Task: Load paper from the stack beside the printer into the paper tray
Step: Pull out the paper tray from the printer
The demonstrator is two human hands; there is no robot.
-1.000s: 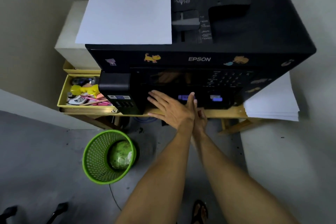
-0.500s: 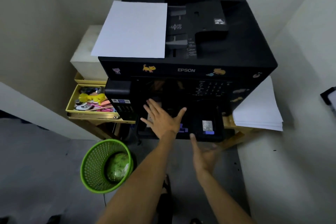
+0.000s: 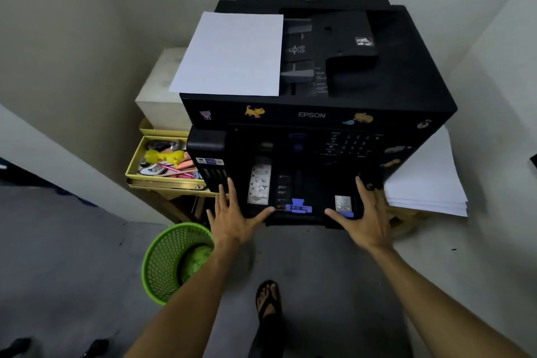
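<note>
A black Epson printer stands on a low wooden stand in a corner. Its black paper tray juts out from the front, with no paper visible in it and blue guides at its front edge. My left hand grips the tray's left front corner, fingers along the side and thumb on the front lip. My right hand holds the right front corner the same way. A stack of white paper lies to the right of the printer. One loose white sheet rests on the printer's lid.
A green mesh waste basket stands on the floor at the left. A yellow tray of small items and a cream box sit left of the printer. My sandalled foot is below the paper tray. Walls close in on both sides.
The paper tray has slid out of the printer front. Both hands moved apart from the middle to its two front corners. The view has pulled back from the printer.
</note>
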